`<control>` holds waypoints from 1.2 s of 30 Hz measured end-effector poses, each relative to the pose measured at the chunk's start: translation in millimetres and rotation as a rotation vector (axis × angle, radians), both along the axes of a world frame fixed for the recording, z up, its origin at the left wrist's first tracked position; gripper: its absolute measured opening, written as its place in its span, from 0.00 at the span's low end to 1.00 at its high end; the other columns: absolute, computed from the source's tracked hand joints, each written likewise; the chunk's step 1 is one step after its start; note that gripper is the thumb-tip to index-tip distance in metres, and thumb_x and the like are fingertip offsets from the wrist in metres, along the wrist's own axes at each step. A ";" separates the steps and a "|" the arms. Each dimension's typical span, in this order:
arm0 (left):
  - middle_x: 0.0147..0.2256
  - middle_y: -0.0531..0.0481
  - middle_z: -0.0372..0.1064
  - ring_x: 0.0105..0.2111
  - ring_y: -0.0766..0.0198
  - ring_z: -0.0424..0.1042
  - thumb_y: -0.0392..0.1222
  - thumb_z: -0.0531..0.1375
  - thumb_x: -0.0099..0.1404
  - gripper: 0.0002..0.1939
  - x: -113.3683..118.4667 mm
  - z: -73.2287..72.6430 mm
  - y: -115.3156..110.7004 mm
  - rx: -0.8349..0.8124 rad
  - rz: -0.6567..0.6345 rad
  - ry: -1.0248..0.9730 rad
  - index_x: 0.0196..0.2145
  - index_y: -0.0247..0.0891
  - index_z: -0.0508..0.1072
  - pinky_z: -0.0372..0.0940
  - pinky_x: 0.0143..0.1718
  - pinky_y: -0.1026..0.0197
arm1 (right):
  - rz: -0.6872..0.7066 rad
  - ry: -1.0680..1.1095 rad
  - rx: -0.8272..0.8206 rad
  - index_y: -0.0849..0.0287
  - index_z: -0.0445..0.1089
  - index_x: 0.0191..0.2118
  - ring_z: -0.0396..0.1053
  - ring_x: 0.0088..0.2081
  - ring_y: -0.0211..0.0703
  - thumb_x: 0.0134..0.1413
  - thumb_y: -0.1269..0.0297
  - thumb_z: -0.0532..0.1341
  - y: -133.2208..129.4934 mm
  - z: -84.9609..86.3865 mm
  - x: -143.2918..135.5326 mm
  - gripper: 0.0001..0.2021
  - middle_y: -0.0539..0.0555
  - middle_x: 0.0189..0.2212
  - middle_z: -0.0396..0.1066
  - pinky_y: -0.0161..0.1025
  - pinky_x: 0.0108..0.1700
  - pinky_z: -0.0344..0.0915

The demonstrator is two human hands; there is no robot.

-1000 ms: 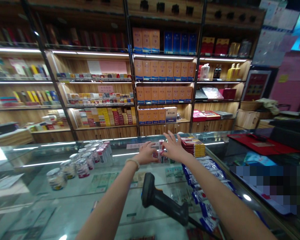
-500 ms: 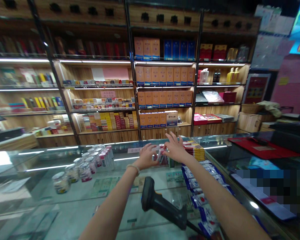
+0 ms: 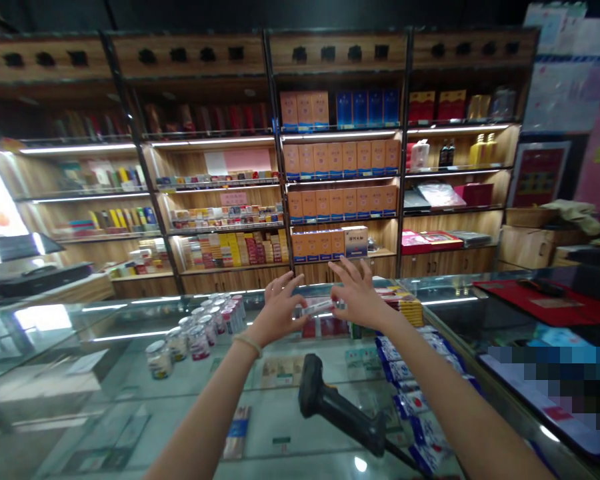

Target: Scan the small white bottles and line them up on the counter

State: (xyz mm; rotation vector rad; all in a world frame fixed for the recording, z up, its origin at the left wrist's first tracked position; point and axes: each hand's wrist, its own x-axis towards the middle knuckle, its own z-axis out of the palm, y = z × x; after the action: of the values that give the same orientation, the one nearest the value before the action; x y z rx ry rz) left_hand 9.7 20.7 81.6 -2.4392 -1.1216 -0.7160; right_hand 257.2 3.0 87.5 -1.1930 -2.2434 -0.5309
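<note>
Over the glass counter, a small, slim white container with reddish ends (image 3: 319, 307) lies nearly level between my two hands; its label cannot be read. My left hand (image 3: 279, 308), with a pale band on the wrist, has thumb and index finger at the container's left end. At the other end, my right hand (image 3: 359, 298) pinches with thumb and index finger, its other fingers raised. Below and between my forearms, a black handheld barcode scanner (image 3: 337, 407) rests on the glass counter (image 3: 190, 400), its cable trailing to the lower right.
Clear jars (image 3: 159, 360) and small pink-and-white bottles (image 3: 234, 312) stand in rows on the left. Blue-and-white packets (image 3: 414, 403) line the right, with yellow-red boxes (image 3: 405, 307) behind them. Past a red mat (image 3: 530, 300) sit dark devices. Lit shelves of boxes (image 3: 340, 203) fill the back.
The small container has turned from a steep tilt to nearly level between my hands. My left hand has shifted slightly left. The view has swung a little left and up.
</note>
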 end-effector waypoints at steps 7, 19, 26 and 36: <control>0.68 0.47 0.55 0.69 0.44 0.49 0.42 0.65 0.59 0.07 -18.2 -27.3 -18.6 0.104 0.084 -0.089 0.37 0.44 0.76 0.45 0.67 0.36 | 0.047 -0.036 0.041 0.53 0.77 0.37 0.38 0.72 0.59 0.50 0.60 0.68 0.9 -17.7 -19.5 0.08 0.55 0.71 0.49 0.66 0.69 0.24; 0.71 0.43 0.48 0.70 0.42 0.46 0.48 0.66 0.61 0.15 -28.1 -46.1 -25.0 0.125 0.151 -0.233 0.46 0.45 0.75 0.45 0.67 0.35 | -0.005 0.035 0.132 0.46 0.78 0.42 0.37 0.72 0.60 0.59 0.55 0.63 -2.1 -25.9 -30.8 0.09 0.48 0.72 0.48 0.67 0.68 0.18; 0.69 0.46 0.51 0.69 0.44 0.46 0.47 0.64 0.64 0.08 -27.3 -43.1 -28.0 0.167 0.159 -0.247 0.41 0.46 0.78 0.43 0.68 0.35 | -0.025 0.037 0.113 0.46 0.78 0.42 0.39 0.72 0.60 0.60 0.53 0.62 -4.5 -28.1 -32.7 0.09 0.47 0.71 0.50 0.67 0.68 0.20; 0.67 0.48 0.56 0.68 0.44 0.50 0.48 0.64 0.64 0.08 -27.8 -49.8 -28.6 0.205 0.133 -0.266 0.40 0.48 0.78 0.45 0.66 0.36 | -0.081 -0.075 0.079 0.47 0.76 0.48 0.43 0.71 0.58 0.60 0.58 0.63 -17.3 -28.0 -35.4 0.12 0.51 0.71 0.52 0.66 0.69 0.22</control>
State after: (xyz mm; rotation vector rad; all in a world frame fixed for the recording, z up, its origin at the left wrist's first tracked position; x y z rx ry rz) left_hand -18.2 -7.9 31.8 -2.1216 -1.2263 -1.0790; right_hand 221.8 -14.3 59.5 -1.2466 -2.2210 -0.7005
